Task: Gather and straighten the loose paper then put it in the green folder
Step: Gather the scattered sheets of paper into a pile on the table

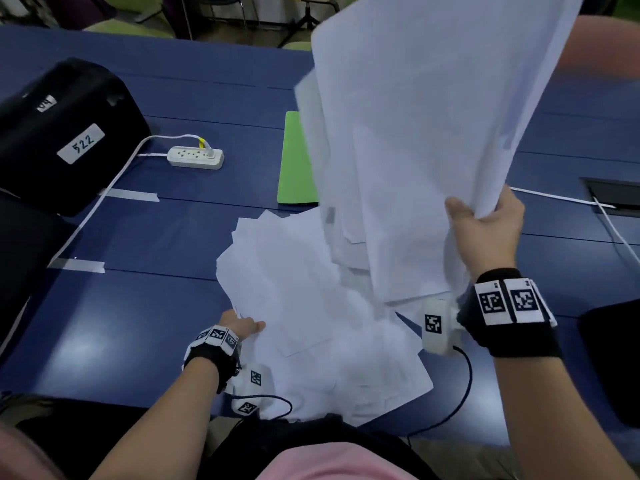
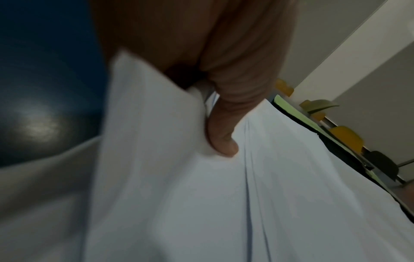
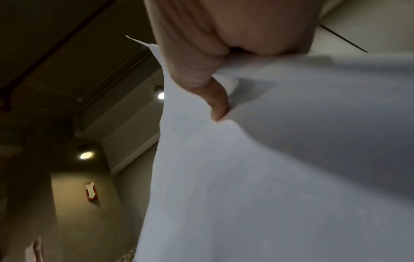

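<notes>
At right of the frame, the right hand grasps raised sheets, clearing space; lower centre, the left hand pinches the scattered pile for gathering.

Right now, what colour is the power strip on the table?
White. The power strip shows best in the head view, lying on the blue table.

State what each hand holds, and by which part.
The right hand grips a raised bunch of paper sheets by a lower corner. The left hand pinches the left edge of the paper pile on the table.
</notes>
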